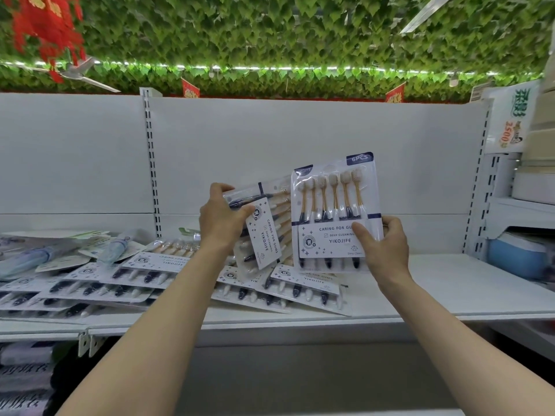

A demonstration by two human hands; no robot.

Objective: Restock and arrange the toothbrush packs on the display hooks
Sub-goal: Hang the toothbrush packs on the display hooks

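Two bare arms reaching up over a white shelf point(450, 283) in a shop aisle. Right hand point(381, 250) gripping an upright toothbrush pack point(333, 214) by its lower right edge, thumb across the front of the card, fingers curled round behind. Six brushes inside with pale heads up and dark handles down; "6PCS" printed on the top corner, "YIKOJIFE" on the card. Left hand point(222, 220) holding a tilted pack point(264, 232) turned nearly sideways, thumb pressed on the front near the card's top, fingers wrapped behind its upper left edge. Tilted pack partly tucked behind the upright one, edges overlapping; behind it what looks like one more pack in the same grip, number unclear. Both held above the shelf, in front of the white back panel point(300, 139).

Below the hands, a loose heap of packs point(288, 289) lying flat on the shelf board, overlapping at odd angles. Further left, a second spread of flat packs point(99, 283) fanned across the board, with some blue-tinted packs point(45, 256) behind them. Slotted upright rail point(151, 163) running down the back panel left of centre. Green leaf garland point(270, 34) overhead, with a red hanging decoration point(45, 28) at top left. Stacked boxes point(537, 163) on the far right.
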